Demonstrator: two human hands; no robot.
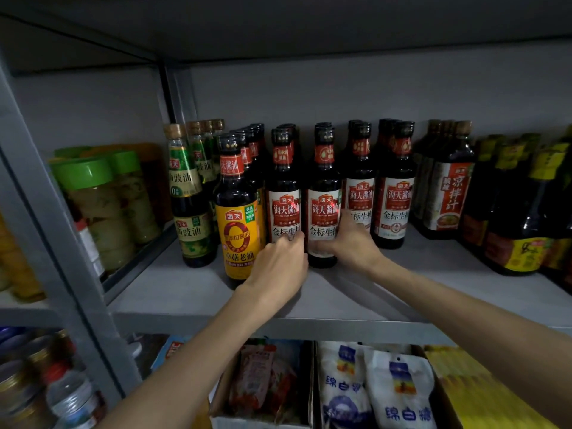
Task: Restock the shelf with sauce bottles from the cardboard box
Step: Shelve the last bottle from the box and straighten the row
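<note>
Rows of dark sauce bottles with red-and-white labels stand on the grey shelf [173, 292]. My left hand [278, 267] grips the lower part of one front bottle [284, 193], its fingers curled round the label's bottom edge. My right hand [349, 243] holds the neighbouring bottle [323, 212] near its base, thumb up along the label's right side. Both bottles stand upright on the shelf. The cardboard box of sauce bottles is not in view.
A yellow-labelled sauce bottle [238, 230] stands just left of my left hand, green-labelled bottles [188, 193] beyond it. More red-labelled bottles [396, 193] and other dark bottles [448, 181] stand to the right. Green-lidded jars [99, 199] fill the left bay. Bagged goods [371, 391] lie below.
</note>
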